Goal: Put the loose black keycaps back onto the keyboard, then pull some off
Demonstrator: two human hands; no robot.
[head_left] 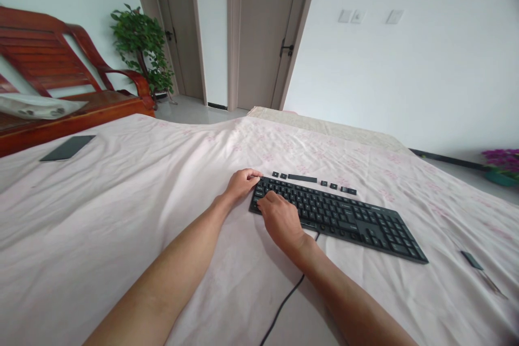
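A black keyboard (324, 206) lies at a slant on the pink floral cloth (182, 173), its cable running toward me. My left hand (242, 183) holds the keyboard's far left corner between thumb and fingers. Over the near left end of the keys is my right hand (279, 216), its fingers bent and pinched together at the bottom row; what is between the fingertips is hidden. Part of the near row shows bare key slots (323, 227). Just beyond the keyboard, several loose keycaps (333, 186) lie in a line, among them a long space bar cap (302, 178).
To the right lies a tool with a dark handle (472, 260) and a thin shaft. A dark flat rectangular object (68, 148) rests at far left. The cable (287, 303) crosses the cloth between my forearms. Behind stand a wooden bench (52, 65) and a potted plant (140, 46).
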